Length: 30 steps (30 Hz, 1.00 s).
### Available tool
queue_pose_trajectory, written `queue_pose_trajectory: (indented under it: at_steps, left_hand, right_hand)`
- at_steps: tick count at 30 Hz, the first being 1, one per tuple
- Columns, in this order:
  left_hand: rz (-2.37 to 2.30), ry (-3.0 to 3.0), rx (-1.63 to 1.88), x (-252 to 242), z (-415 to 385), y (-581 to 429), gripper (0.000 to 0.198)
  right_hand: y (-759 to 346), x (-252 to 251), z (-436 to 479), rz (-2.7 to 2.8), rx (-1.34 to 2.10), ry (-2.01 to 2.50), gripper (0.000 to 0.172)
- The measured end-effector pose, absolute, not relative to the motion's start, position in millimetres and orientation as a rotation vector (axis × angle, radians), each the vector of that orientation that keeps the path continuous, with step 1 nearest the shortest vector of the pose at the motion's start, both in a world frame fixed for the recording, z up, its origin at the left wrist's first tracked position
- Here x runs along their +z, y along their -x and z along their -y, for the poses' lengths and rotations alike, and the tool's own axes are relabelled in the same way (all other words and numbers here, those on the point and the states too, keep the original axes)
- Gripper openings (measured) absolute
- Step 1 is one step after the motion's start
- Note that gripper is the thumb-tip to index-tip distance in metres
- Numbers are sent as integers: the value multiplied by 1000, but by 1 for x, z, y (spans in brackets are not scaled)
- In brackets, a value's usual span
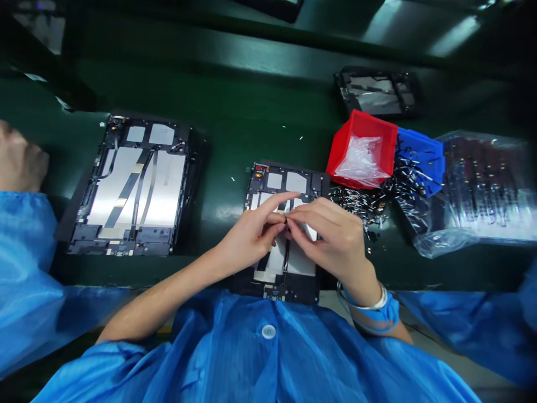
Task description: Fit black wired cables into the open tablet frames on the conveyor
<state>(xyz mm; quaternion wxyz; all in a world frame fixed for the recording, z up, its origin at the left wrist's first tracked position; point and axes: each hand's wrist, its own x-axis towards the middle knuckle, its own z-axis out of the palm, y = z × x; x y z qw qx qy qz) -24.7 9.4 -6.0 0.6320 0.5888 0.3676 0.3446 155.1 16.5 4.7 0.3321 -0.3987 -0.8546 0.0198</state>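
Note:
An opened tablet chassis (274,184) with silver plates and flat cables lies on the green belt right in front of me. My left hand (251,232) and my right hand (333,238) meet above its middle. Both pinch a tiny part between thumb and fingertips; it is too small to name. My right wrist wears a blue strap (377,310). The lower half of the chassis is partly hidden by my hands.
A second opened tablet chassis (134,187) lies to the left, a third (377,92) at the far right. A red bin (363,151) holding clear film, a blue bin (422,157), loose small black parts (369,198) and a plastic-bagged tray (478,190) stand to the right. Another person's blue sleeve (25,268) is at left.

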Motion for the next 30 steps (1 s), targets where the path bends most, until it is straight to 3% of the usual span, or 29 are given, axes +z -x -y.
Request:
queue_pose_trajectory:
  at_steps: [4, 7, 13, 17, 20, 22, 24, 30]
  left_hand:
    - [-799, -1071, 770, -6, -6, 30, 56]
    - [-785, -946, 792, -7, -5, 33, 63]
    - [-769, -987, 776, 0, 1, 38, 67]
    - [-920, -1228, 936, 0, 17, 60, 60]
    - [-1188, -1553, 1116, -16, 33, 80, 48]
    - [-1299, -1806, 1126, -31, 41, 89, 45]
    - [-1336, -2026, 1069, -43, 46, 93, 45]
    - [-1303, -2327, 975, -55, 45, 93, 39]
  right_hand:
    - [-192, 11, -36, 1924, -423, 1457, 15]
    - [-195, 12, -37, 1937, -509, 1458, 29]
    - [-143, 7, -14, 2419, -56, 910, 19]
    - [-129, 9, -11, 2096, 269, 1116, 19]
    - [-123, 8, -14, 1741, 711, 1315, 11]
    - [-116, 4, -17, 1530, 1013, 1385, 5]
    - [-109, -2, -21, 1379, 1212, 1416, 11]
    - [-95, -12, -28, 1337, 1244, 1517, 22]
